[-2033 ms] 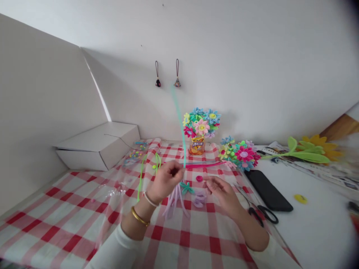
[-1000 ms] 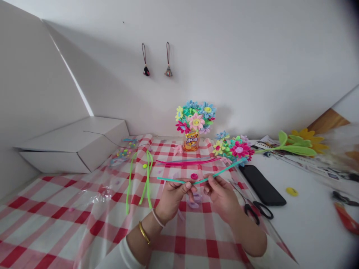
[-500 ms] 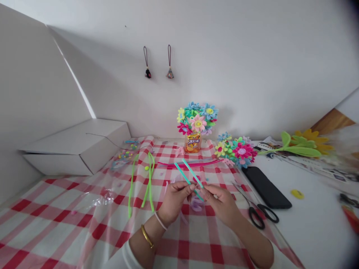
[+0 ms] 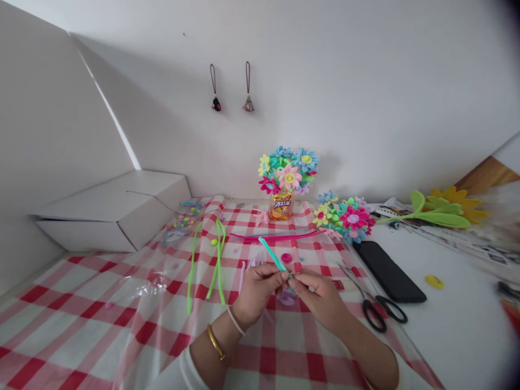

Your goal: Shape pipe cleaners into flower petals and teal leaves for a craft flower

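Observation:
My left hand (image 4: 262, 288) pinches a teal pipe cleaner (image 4: 271, 254) near its lower end, and my right hand (image 4: 319, 295) closes its fingertips on the same spot. Teal strands lie together as one band slanting up and left from my fingers; a short teal end shows below them. Behind my hands lie pink pipe cleaners (image 4: 280, 237) and a small pink ring (image 4: 286, 258). Lilac pipe cleaner pieces (image 4: 287, 298) rest on the cloth under my hands, partly hidden. Green pipe cleaners (image 4: 219, 265) are left of my left hand.
Black-handled scissors (image 4: 376, 306) and a black phone (image 4: 390, 272) lie to the right. A jar (image 4: 281, 207) of pipe cleaner flowers stands at the back, beside a lying bouquet (image 4: 352, 219). A white box (image 4: 117, 214) sits at the left on the checked tablecloth (image 4: 162, 336).
The two teal strands were apart, one in each hand. Now they are brought together into one band, and both hands' fingertips meet at it.

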The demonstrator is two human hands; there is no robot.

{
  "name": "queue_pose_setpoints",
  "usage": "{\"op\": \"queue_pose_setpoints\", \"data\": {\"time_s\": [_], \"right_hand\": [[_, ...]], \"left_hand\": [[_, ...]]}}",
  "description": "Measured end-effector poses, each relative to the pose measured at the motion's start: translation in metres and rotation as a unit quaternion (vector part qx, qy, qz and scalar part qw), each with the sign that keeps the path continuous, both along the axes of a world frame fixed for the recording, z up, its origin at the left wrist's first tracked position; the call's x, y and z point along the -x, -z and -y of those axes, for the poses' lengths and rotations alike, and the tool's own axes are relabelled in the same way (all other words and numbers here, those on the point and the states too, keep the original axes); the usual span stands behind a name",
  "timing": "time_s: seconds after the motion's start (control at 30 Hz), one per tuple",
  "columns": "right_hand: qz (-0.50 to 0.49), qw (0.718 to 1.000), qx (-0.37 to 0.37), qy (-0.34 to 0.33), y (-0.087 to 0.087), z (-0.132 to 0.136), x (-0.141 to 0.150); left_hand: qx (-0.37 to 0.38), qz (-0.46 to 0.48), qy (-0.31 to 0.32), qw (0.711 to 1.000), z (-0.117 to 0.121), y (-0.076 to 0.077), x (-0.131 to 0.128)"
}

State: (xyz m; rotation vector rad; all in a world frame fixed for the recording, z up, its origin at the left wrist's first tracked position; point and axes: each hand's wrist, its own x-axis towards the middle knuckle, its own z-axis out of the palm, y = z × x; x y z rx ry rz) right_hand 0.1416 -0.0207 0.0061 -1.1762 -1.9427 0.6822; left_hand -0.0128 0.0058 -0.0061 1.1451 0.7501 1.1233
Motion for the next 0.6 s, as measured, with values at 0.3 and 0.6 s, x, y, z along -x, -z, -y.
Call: {"op": "queue_pose_setpoints", "data": {"time_s": [0.3, 0.6], "right_hand": [[0.018, 1.000, -0.005, -0.008, -0.0018, 0.0011, -0.0022], [-0.045, 0.998, 0.038, -0.037, -0.0054, 0.0034, -0.0003]], "left_hand": [[-0.012, 0.008, 0.017, 1.000, 0.0007, 0.0009, 0.0016], [-0.007, 0.034, 0.020, 0.999, 0.0013, 0.0005, 0.0005]]}}
